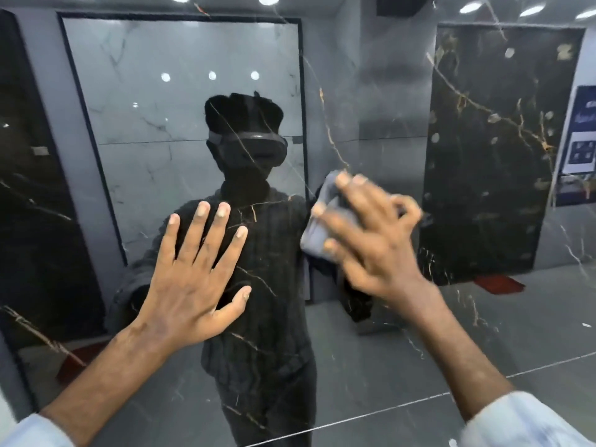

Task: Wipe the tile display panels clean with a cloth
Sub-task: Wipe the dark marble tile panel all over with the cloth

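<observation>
Left hand (pixel 193 282) is flat on the glossy dark tile panel (pixel 403 356), fingers straight and fanned, tips up, holding nothing. Right hand (pixel 371 240) is beside it, a little higher and blurred, with its fingers splayed over the grey cloth (pixel 317 233), pressing it to the panel. One finger on its far right looks curled, though the blur leaves that unsure.

The cloth is bunched, right of the middle of the view. Its long axis runs roughly up and down, top leaning right.

There is bare panel above, right of and below the cloth, streaked with gold and white veins. A thin pale line (pixel 419 400) crosses the lower part, rising to the right. The panel's own edges cannot be told from the reflection.

Pale sleeves (pixel 522 424) show at both bottom corners. A reflected poster (pixel 580 137) at the right edge carries writing too blurred to read.
</observation>
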`<action>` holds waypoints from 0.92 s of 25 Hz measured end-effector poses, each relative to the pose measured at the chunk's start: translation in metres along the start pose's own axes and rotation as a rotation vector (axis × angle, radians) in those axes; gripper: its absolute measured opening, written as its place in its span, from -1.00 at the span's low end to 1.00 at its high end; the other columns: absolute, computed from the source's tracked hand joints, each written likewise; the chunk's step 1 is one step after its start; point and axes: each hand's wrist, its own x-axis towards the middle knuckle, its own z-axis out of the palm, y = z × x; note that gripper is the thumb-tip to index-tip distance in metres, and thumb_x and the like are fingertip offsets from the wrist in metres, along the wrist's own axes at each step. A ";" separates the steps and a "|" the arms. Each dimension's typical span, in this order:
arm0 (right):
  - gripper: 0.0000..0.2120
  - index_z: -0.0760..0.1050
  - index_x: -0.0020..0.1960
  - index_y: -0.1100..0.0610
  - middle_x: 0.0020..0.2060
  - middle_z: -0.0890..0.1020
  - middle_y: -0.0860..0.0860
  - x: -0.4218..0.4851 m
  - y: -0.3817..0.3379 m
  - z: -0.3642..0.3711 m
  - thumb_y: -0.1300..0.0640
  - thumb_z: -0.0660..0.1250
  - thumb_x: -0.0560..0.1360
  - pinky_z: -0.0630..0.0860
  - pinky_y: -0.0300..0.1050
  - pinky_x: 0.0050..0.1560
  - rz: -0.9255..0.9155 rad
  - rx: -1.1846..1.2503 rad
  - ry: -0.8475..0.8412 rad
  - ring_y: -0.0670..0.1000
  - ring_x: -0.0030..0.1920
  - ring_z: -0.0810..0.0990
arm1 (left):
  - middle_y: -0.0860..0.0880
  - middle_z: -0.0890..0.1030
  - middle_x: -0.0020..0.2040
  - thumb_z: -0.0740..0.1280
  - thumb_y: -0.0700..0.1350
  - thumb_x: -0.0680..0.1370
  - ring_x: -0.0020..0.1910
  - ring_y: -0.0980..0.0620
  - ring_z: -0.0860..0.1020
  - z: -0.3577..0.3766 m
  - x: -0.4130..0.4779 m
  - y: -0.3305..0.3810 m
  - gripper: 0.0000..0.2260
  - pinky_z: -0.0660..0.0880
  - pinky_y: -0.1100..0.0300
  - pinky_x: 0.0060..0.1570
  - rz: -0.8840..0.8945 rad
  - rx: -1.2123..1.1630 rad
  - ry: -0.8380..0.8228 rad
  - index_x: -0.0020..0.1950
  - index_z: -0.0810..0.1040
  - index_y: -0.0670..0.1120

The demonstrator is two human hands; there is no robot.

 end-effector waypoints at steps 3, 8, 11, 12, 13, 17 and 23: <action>-0.56 0.47 0.52 -0.02 0.58 0.33 0.15 0.019 0.007 -0.002 -0.04 0.24 0.66 0.21 0.26 0.31 0.351 -0.056 0.146 0.18 0.55 0.33 | -0.35 0.11 0.66 0.26 0.18 0.57 0.65 -0.39 0.06 0.003 0.000 0.001 -0.23 -0.01 -0.40 0.58 -0.013 0.020 0.009 0.66 0.18 -0.22; -0.51 0.40 0.55 -0.12 0.61 0.30 0.13 -0.074 -0.078 0.030 -0.09 0.23 0.62 0.21 0.29 0.29 0.104 0.004 -0.034 0.20 0.60 0.26 | -0.38 0.13 0.64 0.23 0.16 0.61 0.64 -0.40 0.07 0.002 -0.004 0.006 -0.26 -0.02 -0.38 0.58 -0.047 0.043 0.001 0.65 0.19 -0.25; -0.49 0.44 0.52 -0.17 0.60 0.33 0.02 -0.136 -0.088 0.029 -0.10 0.30 0.57 0.18 0.23 0.36 -0.308 0.011 -0.234 0.10 0.61 0.27 | -0.38 0.12 0.64 0.23 0.15 0.62 0.64 -0.41 0.06 0.000 -0.006 0.006 -0.28 -0.02 -0.39 0.58 -0.043 0.012 -0.017 0.65 0.20 -0.25; -0.49 0.44 0.52 -0.18 0.60 0.33 0.00 -0.140 -0.075 0.026 -0.10 0.29 0.57 0.17 0.22 0.36 -0.399 0.012 -0.270 0.09 0.61 0.28 | -0.38 0.11 0.65 0.24 0.15 0.61 0.64 -0.41 0.05 -0.001 -0.008 0.005 -0.27 -0.03 -0.39 0.58 -0.024 -0.011 -0.025 0.65 0.20 -0.25; -0.50 0.44 0.52 -0.19 0.60 0.33 0.01 -0.138 -0.057 0.023 -0.09 0.28 0.57 0.18 0.20 0.33 -0.432 -0.008 -0.275 0.09 0.61 0.29 | -0.37 0.10 0.65 0.26 0.15 0.60 0.65 -0.40 0.04 -0.002 -0.011 0.002 -0.26 -0.04 -0.38 0.59 -0.001 -0.026 -0.030 0.65 0.20 -0.24; -0.55 0.38 0.51 -0.11 0.58 0.31 0.12 -0.097 -0.009 0.013 -0.08 0.18 0.63 0.19 0.26 0.27 0.357 -0.147 0.006 0.20 0.55 0.31 | -0.36 0.08 0.66 0.27 0.16 0.56 0.65 -0.40 0.00 -0.003 -0.034 0.005 -0.23 -0.10 -0.36 0.59 0.033 -0.051 -0.074 0.65 0.17 -0.22; -0.50 0.33 0.58 -0.13 0.62 0.22 0.11 -0.150 -0.154 0.053 -0.11 0.16 0.65 0.29 0.33 0.30 0.084 -0.022 -0.201 0.21 0.60 0.22 | -0.34 0.08 0.67 0.26 0.18 0.55 0.65 -0.39 0.01 -0.003 -0.057 0.021 -0.23 -0.10 -0.38 0.59 0.045 -0.115 -0.131 0.65 0.23 -0.20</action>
